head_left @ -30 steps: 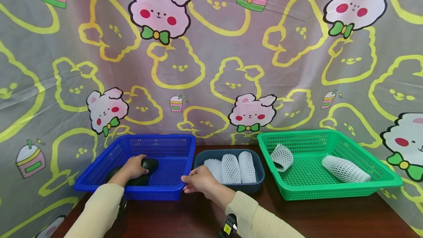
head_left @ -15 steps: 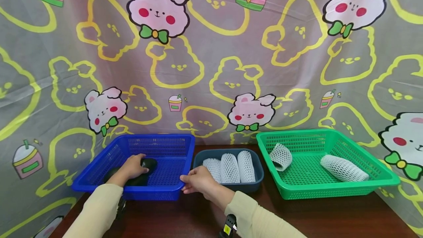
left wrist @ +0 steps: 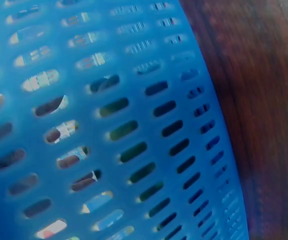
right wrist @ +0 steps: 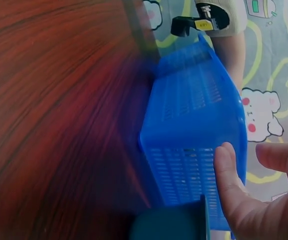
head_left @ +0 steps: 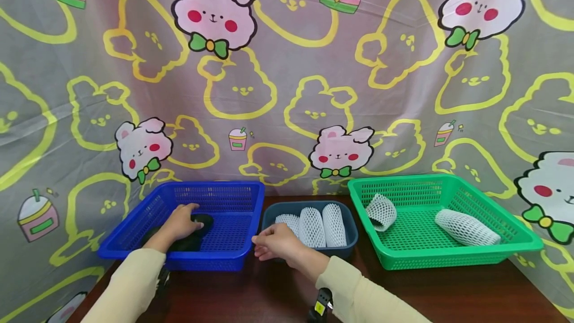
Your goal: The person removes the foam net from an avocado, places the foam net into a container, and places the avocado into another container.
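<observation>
My left hand (head_left: 179, 222) reaches into the blue basket (head_left: 224, 261) and rests over dark green, smooth oval fruits. One fruit (head_left: 205, 221) shows beside the thumb; another dark fruit (head_left: 186, 243) lies below the palm, partly covered. The left wrist view shows the perforated basket wall (left wrist: 148, 120), not the hand. My right hand (head_left: 278, 241) is just off the basket's front right corner, its thumb and finger apart in the right wrist view. Behind it, a dark blue-grey tray (head_left: 354, 236) holds white foam net sleeves (head_left: 334, 226).
On the right stands a green basket (head_left: 448, 260) with a bunched foam net (head_left: 382, 213) and a long net-covered item (head_left: 468, 227). The brown wooden table (head_left: 251, 298) extends in front. A patterned cloth (head_left: 287, 88) hangs behind everything.
My right hand has let go of the blue basket's corner and moved slightly right. The left hand has lifted a little, its fingers loosening over the fruit. The baskets stay in place.
</observation>
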The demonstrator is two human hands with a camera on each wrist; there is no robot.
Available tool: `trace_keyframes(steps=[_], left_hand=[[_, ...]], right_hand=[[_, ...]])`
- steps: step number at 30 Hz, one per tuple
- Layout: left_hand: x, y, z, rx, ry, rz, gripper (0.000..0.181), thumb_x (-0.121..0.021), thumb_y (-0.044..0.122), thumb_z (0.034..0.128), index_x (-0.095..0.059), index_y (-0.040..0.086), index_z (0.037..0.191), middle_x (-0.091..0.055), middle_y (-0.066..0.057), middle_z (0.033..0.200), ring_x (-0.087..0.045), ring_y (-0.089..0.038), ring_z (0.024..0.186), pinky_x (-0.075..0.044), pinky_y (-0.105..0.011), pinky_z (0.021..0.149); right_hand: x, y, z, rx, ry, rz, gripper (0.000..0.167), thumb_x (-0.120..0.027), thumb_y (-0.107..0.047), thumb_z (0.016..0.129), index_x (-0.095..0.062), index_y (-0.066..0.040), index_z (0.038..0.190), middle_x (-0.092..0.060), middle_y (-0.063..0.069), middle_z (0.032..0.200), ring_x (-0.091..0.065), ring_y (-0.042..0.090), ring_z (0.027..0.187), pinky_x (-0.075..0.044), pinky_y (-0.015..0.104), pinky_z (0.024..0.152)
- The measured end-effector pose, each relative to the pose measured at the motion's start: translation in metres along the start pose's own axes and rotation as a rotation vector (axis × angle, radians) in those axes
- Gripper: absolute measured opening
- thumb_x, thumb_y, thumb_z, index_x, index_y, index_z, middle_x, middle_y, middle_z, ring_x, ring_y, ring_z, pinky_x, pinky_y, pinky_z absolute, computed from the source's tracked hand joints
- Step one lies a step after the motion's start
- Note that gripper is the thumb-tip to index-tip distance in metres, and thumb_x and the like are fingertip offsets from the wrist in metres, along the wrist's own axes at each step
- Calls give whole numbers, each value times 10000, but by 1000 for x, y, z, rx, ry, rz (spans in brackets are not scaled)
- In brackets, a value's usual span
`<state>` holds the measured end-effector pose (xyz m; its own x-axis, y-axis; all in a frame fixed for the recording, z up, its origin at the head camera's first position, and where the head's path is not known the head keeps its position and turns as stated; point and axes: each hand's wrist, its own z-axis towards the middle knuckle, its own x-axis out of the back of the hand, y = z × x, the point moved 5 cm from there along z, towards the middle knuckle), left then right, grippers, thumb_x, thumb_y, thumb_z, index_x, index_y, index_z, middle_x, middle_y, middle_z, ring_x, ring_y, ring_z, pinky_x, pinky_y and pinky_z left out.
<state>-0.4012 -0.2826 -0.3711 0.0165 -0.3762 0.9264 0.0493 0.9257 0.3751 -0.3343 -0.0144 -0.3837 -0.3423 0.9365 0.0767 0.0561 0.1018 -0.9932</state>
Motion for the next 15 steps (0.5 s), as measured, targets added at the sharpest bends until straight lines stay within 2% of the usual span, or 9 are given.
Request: trace_keyframes(steps=[7, 15], left_hand=[[2, 10, -5, -48, 30, -17, 585, -703, 152, 879, -459, -126, 1333, -407, -398, 1325, -365, -556, 1230, -354, -638, 963], [4, 26, -18, -109, 130, -46, 579, -714, 193, 872, -498, -106, 1319, -434, -370, 1328, -393, -541, 1225, -354, -637, 962]], right_hand=[[18, -8, -7, 27, -21, -34, 201, -674, -99, 909, -636, 91, 966, -666, 149, 789, -688, 257, 725, -578, 371, 655], [43, -17, -17, 45, -33, -78, 263, -673, -130, 919, -601, 85, 1052, -676, 182, 875, -680, 263, 782, -575, 366, 701]])
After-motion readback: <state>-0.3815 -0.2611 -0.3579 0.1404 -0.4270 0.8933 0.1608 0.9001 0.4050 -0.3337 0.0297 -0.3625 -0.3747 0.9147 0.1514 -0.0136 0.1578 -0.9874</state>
